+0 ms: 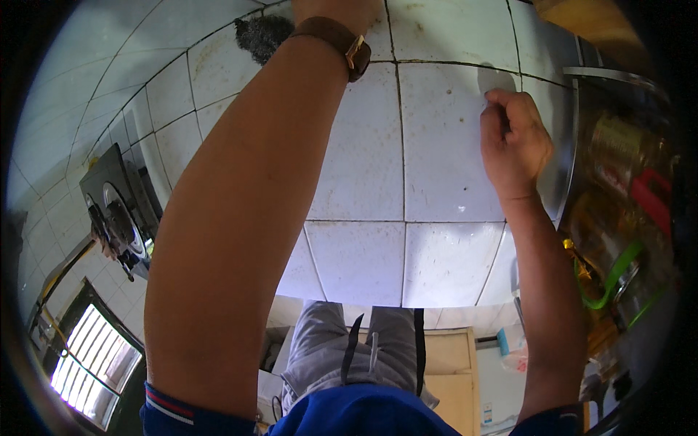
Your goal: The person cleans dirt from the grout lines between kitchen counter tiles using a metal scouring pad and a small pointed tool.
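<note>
My left arm reaches across the white tiled counter point(357, 180) to the top edge of the picture. Only the base of my left hand point(338, 12) shows, just past a brown-strapped wristwatch point(360, 57); its fingers are cut off, so what they hold or touch is hidden. Beside that wrist lies a dark grey steel-wool scouring pad point(264, 38). My right hand point(518, 139) is over the right part of the counter, fingers curled in and the thumb close to the forefinger. Nothing is visible in it, and its shadow falls on the tile just beyond.
A gas hob point(120, 215) stands at the left, above a barred window point(95, 365). Along the right, a metal-edged rack point(572, 152) holds jars, bottles and a green-handled item point(616, 278). Something wooden point(594, 27) juts in at the top right. Brown specks dot the tiles.
</note>
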The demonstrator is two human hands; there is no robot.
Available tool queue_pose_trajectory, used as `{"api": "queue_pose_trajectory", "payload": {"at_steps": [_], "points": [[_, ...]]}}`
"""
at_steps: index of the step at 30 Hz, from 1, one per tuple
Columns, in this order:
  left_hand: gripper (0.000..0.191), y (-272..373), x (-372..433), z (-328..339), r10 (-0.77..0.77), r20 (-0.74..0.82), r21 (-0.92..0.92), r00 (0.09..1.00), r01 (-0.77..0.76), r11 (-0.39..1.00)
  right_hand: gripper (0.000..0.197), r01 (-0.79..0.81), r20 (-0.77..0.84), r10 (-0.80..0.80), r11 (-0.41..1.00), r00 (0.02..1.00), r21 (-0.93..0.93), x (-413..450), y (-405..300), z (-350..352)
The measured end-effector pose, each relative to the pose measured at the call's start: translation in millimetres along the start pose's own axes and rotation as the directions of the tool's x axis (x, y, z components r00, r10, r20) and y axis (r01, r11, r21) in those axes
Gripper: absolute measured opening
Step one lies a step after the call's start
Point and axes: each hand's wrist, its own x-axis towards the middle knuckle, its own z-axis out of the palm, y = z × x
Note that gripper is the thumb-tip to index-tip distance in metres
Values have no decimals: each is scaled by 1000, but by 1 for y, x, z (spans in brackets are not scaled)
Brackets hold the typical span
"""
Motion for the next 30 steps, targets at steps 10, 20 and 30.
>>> {"api": "queue_pose_trajectory", "payload": {"at_steps": [10,20,30], "points": [[30,-21,23,4,-23,215,192,976,-20,981,15,33,-41,-33,999,999,-4,0,0,1],[31,-14,33,2,1,371,511,929,-205,835,16,33,-15,-33,999,999,-14,-1,4,0],[29,-14,21,-4,-111,300,-91,947,144,985,15,57,-40,-56,998,998,12,0,2,1]]}}
